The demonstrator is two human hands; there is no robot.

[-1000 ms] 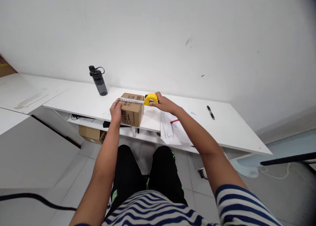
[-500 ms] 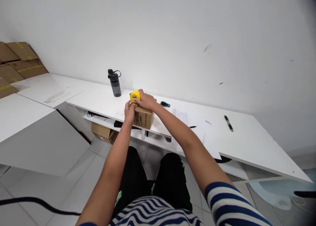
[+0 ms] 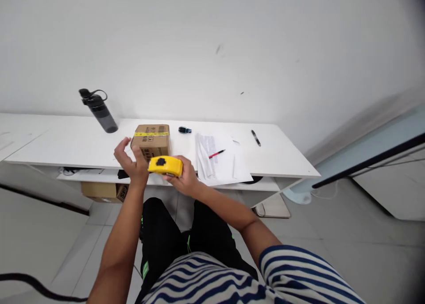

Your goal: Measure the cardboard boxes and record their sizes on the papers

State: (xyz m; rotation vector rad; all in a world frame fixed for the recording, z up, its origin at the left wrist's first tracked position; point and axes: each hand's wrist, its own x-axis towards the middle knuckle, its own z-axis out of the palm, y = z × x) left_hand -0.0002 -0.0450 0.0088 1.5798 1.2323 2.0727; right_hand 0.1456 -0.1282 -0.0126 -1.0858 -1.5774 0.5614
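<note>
My right hand (image 3: 186,176) grips a yellow tape measure (image 3: 168,165) in front of the box, above the desk's front edge. No blade shows outside its case. A small brown cardboard box (image 3: 156,141) with yellow tape across its top sits on the white desk (image 3: 275,160); the tape measure partly covers its front. At the box's near left side is my left hand (image 3: 133,162), its fingers spread and nothing in them. Whether that hand touches the box I cannot tell.
A dark water bottle (image 3: 101,113) stands left of the box. A watch (image 3: 184,130), papers (image 3: 229,162) with a red pen (image 3: 217,154), and a black marker (image 3: 255,138) lie to the right. Another cardboard box (image 3: 101,191) is below the desk.
The tape measure's blade, stretched over the box top a second ago, has gone back into its case. My right hand has brought the case toward me; my left hand has let go of the box.
</note>
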